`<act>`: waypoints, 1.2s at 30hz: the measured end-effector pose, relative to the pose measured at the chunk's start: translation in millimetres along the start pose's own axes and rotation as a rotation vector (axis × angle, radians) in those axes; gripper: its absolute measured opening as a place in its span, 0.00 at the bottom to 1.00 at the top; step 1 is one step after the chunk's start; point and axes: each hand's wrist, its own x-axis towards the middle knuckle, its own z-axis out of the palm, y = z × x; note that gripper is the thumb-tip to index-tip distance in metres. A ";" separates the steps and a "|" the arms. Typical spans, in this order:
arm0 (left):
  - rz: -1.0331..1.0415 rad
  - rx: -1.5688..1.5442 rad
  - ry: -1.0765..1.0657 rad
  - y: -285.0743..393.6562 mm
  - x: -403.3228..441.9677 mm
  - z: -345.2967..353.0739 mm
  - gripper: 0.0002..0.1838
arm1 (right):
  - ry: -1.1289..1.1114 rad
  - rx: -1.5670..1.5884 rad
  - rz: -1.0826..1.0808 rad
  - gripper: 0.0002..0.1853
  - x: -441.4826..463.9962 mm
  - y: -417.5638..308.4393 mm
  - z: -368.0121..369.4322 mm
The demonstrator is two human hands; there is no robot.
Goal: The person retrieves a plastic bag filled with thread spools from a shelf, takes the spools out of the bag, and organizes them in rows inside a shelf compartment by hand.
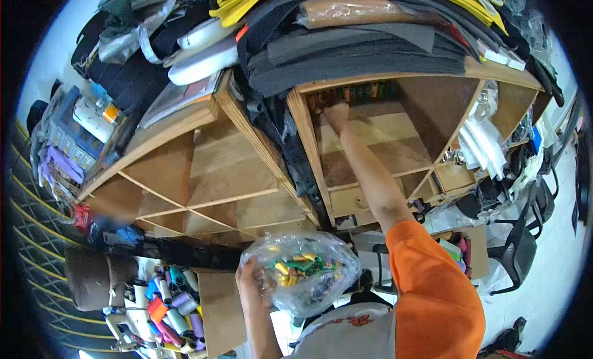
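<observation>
The person's right hand (335, 115) is deep in an upper compartment of the right-hand wooden shelf (304, 146), close to the left end of a row of small green and orange items (370, 92) along the back. Its fingers are lost in shadow, so whether they are closed on anything cannot be told. The forearm crosses the compartment's front, nearer the left upright than the right wall. Pale wooden floor shows to the right of the wrist, giving sideways room as far as that wall; the top board, under a stack of dark cloth (352, 56), bounds the space above.

The left hand (250, 283) grips the near left side of a clear plastic bag (343, 254), held below the shelf and in front of the person's body. Small yellow and green pieces (296, 269) lie inside it. The bag's rounded upper edge comes near the lower edge of the left-hand shelf (231, 186). To the left of the forearm, a cardboard box (221, 312) stands beside many coloured thread spools (176, 319), limiting room there. Farther right, a black chair (522, 240) stands on the pale floor, well apart from both hands.
</observation>
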 end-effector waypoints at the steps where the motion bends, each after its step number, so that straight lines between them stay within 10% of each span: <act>1: -0.010 0.000 0.014 -4.1 5.4 -7.1 0.12 | 0.023 -0.059 -0.100 0.07 2.5 14.7 15.0; 4: -0.021 0.030 0.046 -0.2 7.4 -6.6 0.12 | 0.120 -0.279 -0.448 0.09 5.1 64.1 56.3; 7: -0.024 0.019 0.073 0.1 11.4 -12.5 0.13 | 0.132 0.050 0.002 0.07 -10.1 54.6 68.5; 8: -0.016 0.022 0.063 1.8 11.9 -12.7 0.13 | 0.201 -0.008 -0.354 0.06 -7.3 46.5 60.6; 15: 0.030 0.050 0.122 9.1 16.8 -7.9 0.13 | -0.050 -0.045 0.358 0.09 -17.6 60.7 69.4; 19: -0.004 0.004 0.109 6.5 21.8 -22.7 0.13 | -0.277 -0.379 0.159 0.08 -21.8 45.8 39.2; 21: 0.009 0.062 0.063 11.2 24.8 -12.8 0.13 | -0.053 -0.094 0.216 0.08 -32.3 23.8 16.1; 25: 0.044 0.002 0.024 18.7 20.4 -3.7 0.12 | -0.486 0.790 0.747 0.11 -61.1 -46.2 -76.4; 31: -0.027 -0.062 -0.035 23.4 22.5 2.8 0.14 | -1.658 0.808 0.607 0.18 -168.1 -170.3 -166.6; 33: -0.010 -0.019 0.010 20.8 20.9 12.9 0.13 | -1.551 0.564 0.071 0.19 -216.2 -177.2 -144.3; 36: 0.002 0.013 -0.062 20.2 13.4 22.5 0.11 | -1.343 -0.195 -0.123 0.15 -268.7 -172.3 -106.6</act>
